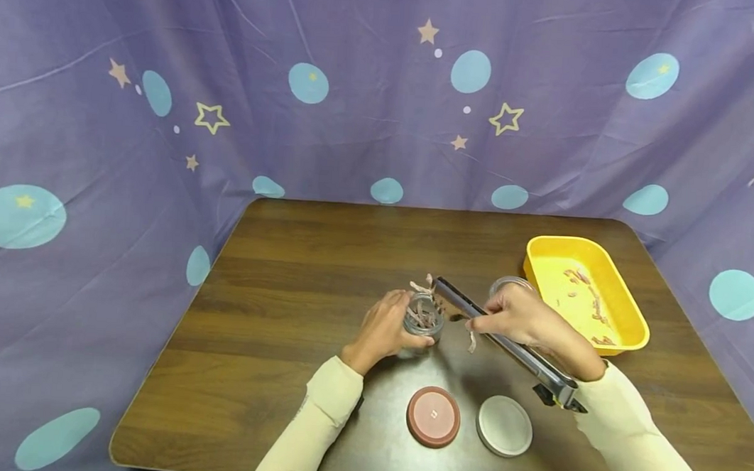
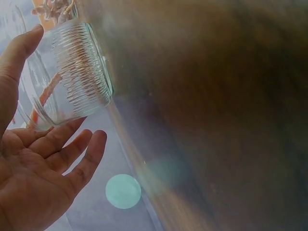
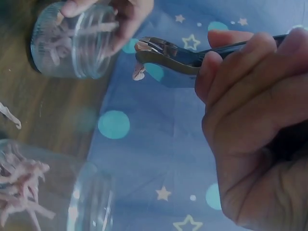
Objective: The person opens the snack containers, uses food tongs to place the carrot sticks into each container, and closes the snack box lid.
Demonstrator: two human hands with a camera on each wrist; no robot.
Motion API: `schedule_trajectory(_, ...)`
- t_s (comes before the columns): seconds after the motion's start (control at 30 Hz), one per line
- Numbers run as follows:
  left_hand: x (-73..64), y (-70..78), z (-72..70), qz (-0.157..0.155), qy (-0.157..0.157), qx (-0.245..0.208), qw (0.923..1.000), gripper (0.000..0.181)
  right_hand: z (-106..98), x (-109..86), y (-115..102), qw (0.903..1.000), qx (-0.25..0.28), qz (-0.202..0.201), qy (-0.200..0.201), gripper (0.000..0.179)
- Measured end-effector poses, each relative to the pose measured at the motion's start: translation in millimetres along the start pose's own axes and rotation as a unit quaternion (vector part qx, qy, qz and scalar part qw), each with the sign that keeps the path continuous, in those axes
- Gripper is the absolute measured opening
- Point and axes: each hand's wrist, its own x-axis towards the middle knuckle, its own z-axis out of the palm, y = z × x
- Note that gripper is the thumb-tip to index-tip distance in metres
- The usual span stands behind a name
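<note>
My left hand (image 1: 386,328) holds a ribbed glass jar (image 2: 82,72), thumb on one side and fingers on the other. Pale, twisted strips (image 1: 421,315) lie inside it, one by the rim. Over to its right, my right hand (image 3: 260,96) grips a fork-like metal utensil (image 3: 166,55), whose curved head carries a small strip (image 3: 138,72) at its tip. This tip is near the jar's mouth. Another glass jar (image 3: 91,197) with strips inside stands by the right hand, mostly hidden behind it in the head view.
A yellow tub (image 1: 628,327) with scattered strips sits at the right. In front of the hands lie a red lid (image 1: 433,416) and a pale lid (image 1: 504,426). A long metallic bar (image 1: 506,342) runs along the right hand to the wrist. The wooden table (image 1: 273,273) meets a purple curtain.
</note>
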Motion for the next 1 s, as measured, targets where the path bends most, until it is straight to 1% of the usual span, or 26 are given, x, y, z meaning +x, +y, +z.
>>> schedule_trajectory(0.13,1.4,-1.1,0.9,0.012,0.008,0.003,0.9999,0.089,6.2,2.2,-2.8,0.9996,0.013,0.009,-0.022,0.046)
schedule_trajectory(0.27,1.5,-1.6,1.4,0.013,0.011,0.002,0.9999,0.087,11.7,5.5,-4.6,0.9987,0.016,0.028,-0.040,0.048)
schedule_trajectory(0.47,1.0,-0.8,0.8,-0.001,-0.009,0.002,1.0000,0.100,15.3,9.5,-7.4,0.9961,-0.013,0.070,-0.051,0.051)
schedule_trajectory(0.63,2.4,0.6,-0.2,0.000,-0.006,0.000,1.0000,0.101,15.0,10.0,-5.7,0.9944,-0.012,0.094,-0.047,0.053)
schedule_trajectory(0.8,2.9,0.6,-0.4,0.007,-0.003,-0.008,0.9999,0.097,13.0,7.6,-1.8,0.9927,0.008,0.112,-0.043,0.052)
schedule_trajectory(0.9,0.0,-2.3,-1.4,-0.002,-0.002,-0.010,0.9999,0.095,12.6,7.5,1.2,0.9913,0.024,0.123,-0.041,0.053)
schedule_trajectory(1.0,3.4,1.6,2.4,0.001,0.000,-0.012,0.9999,0.095,7.0,0.3,12.3,0.9898,0.044,0.133,-0.026,0.052)
